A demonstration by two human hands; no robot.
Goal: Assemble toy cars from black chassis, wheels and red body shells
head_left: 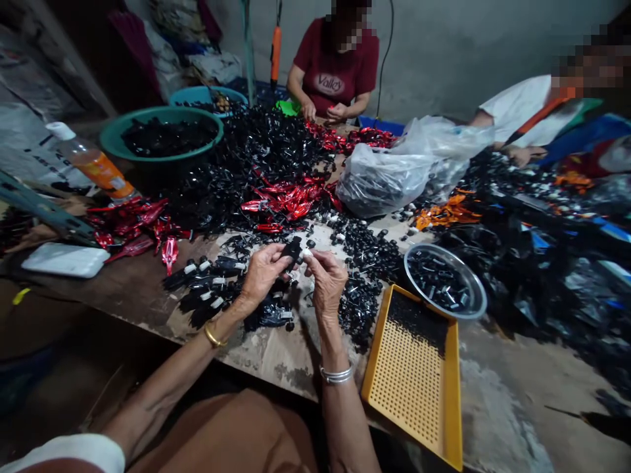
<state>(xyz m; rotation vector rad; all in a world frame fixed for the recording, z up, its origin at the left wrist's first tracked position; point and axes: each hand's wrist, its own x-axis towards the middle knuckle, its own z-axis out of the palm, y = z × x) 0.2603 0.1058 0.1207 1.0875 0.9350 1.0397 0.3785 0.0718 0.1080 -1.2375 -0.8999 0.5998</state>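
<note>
My left hand [261, 272] is closed around a small black plastic part [292, 250], held just above the table. Opposite it, my right hand [326, 279] pinches a tiny white piece [306, 253] against that part's end. Under both hands lies a cluster of black pieces with white ends [211, 286]. Loose black wheels [367, 253] are scattered just to the right of my right hand.
A yellow perforated tray [411, 387] and a metal bowl [476, 289] of small parts sit at right. Red toy shells [288, 197], a clear bag [389, 171], a green basin [111, 135] and a bottle [96, 164] crowd the table. Two other people work at the far side.
</note>
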